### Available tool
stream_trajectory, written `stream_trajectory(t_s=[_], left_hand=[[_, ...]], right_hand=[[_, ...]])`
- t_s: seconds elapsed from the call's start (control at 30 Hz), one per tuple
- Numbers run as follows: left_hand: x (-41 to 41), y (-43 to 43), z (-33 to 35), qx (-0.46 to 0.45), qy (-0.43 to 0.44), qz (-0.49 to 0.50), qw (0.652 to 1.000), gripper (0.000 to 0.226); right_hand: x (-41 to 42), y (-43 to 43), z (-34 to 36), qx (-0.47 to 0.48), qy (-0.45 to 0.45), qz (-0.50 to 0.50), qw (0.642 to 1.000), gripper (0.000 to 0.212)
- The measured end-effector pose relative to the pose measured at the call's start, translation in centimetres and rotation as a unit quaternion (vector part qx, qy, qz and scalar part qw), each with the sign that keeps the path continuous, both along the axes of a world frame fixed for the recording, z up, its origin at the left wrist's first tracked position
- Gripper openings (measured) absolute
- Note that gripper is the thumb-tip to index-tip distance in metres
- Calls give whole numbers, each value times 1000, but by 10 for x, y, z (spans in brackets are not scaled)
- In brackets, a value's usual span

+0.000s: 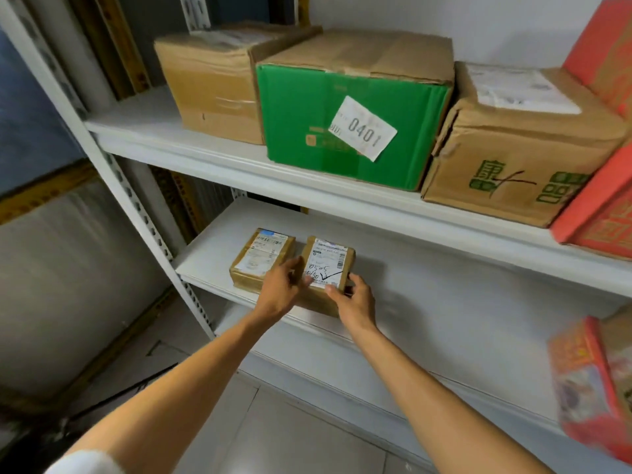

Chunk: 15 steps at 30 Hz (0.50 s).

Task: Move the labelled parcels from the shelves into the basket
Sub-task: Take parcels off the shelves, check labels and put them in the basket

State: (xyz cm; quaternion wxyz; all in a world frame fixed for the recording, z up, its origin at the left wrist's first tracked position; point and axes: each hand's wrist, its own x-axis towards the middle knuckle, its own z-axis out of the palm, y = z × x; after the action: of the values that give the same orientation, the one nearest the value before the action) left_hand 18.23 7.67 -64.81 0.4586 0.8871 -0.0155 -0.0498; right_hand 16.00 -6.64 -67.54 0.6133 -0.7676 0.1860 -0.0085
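White metal shelves fill the wall before the person. On the middle shelf [444,278] two small labelled parcels lie side by side. Both hands hold the right parcel [328,258], whose label carries a handwritten number and a tick. The left hand [278,290] curls its fingers over its left edge, next to the left parcel [261,254]. The right hand [354,299] grips its near right corner. On the shelf above stands a green box [325,131] between brown cartons.
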Motion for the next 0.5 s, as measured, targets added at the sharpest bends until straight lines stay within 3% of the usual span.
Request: stream_trajectory(t_s=[0.13, 0.27, 0.5], left_hand=[[23, 6, -5, 100, -14, -12, 995, 50], [30, 11, -18, 133, -33, -9, 990, 36], [36, 8, -22, 184, -31, -48, 981, 40]], right_hand=[[19, 14, -5, -3, 9, -13, 1000, 50], [23, 25, -13, -37, 11, 53, 998, 40], [22, 23, -19, -98, 46, 131, 985, 41]])
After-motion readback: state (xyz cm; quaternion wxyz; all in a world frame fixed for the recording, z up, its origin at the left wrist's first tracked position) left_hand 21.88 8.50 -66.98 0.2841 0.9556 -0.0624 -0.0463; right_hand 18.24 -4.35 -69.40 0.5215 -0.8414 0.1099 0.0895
